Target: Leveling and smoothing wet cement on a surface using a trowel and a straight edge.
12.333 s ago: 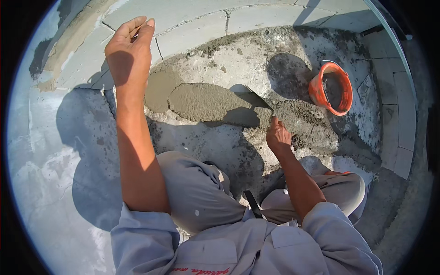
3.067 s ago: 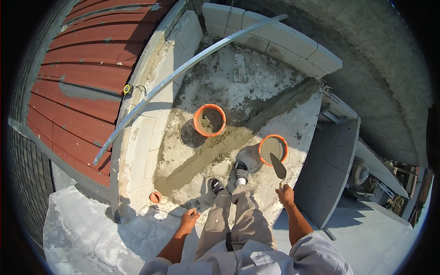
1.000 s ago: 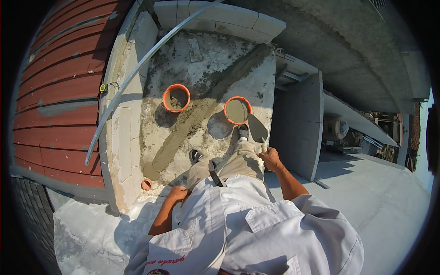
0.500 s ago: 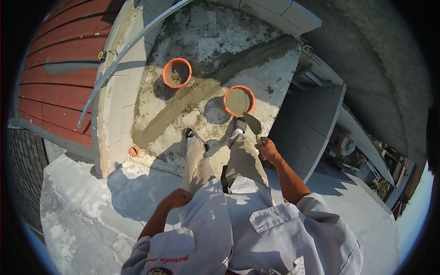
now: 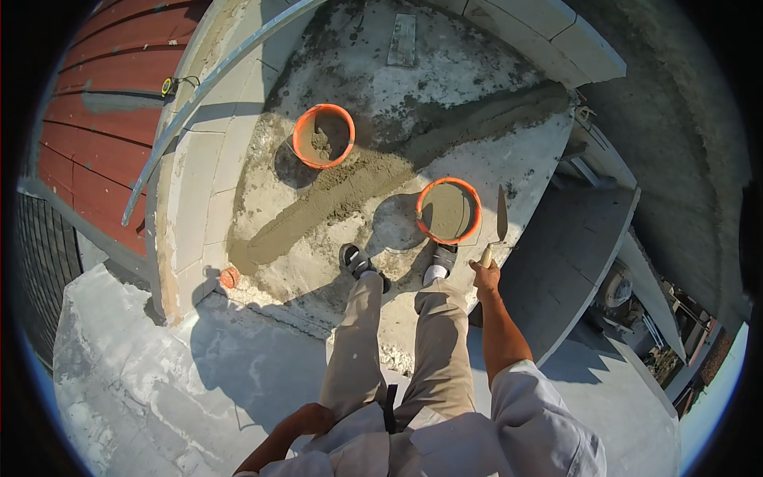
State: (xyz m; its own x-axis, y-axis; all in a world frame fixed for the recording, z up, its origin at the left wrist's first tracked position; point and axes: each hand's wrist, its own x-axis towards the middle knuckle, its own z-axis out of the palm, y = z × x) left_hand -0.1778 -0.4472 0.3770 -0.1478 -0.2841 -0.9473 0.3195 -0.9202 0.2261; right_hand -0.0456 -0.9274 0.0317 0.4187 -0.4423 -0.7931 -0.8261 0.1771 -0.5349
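My right hand [image 5: 486, 277] is closed round the pale handle of a pointed trowel [image 5: 502, 216], its blade turned edge-on beside an orange bucket. That near bucket [image 5: 420, 208] is filled with smooth grey mortar [image 5: 449, 211] and stands just ahead of my right foot. Farther left, a second orange bucket [image 5: 296, 141] has clumps of mortar inside. Between the buckets, a strip of wet mortar [image 5: 318, 191] runs diagonally across the floor. My left hand [image 5: 314, 419] rests by my left thigh with its fingers curled; what they hold, if anything, is hidden.
Block walls [image 5: 191, 183] edge the left side, with a long metal bar [image 5: 214, 86] leaning across them. A tape measure [image 5: 168, 87] lies near a red metal roof [image 5: 95, 127]. A flat board [image 5: 402, 40] lies at the back. An orange pipe end [image 5: 230, 277] sticks up at left.
My right hand has lifted the trowel and turned its blade from flat beside the bucket to edge-on, pointing away. My view has shifted, showing more of my legs; my left hand stays by my thigh.
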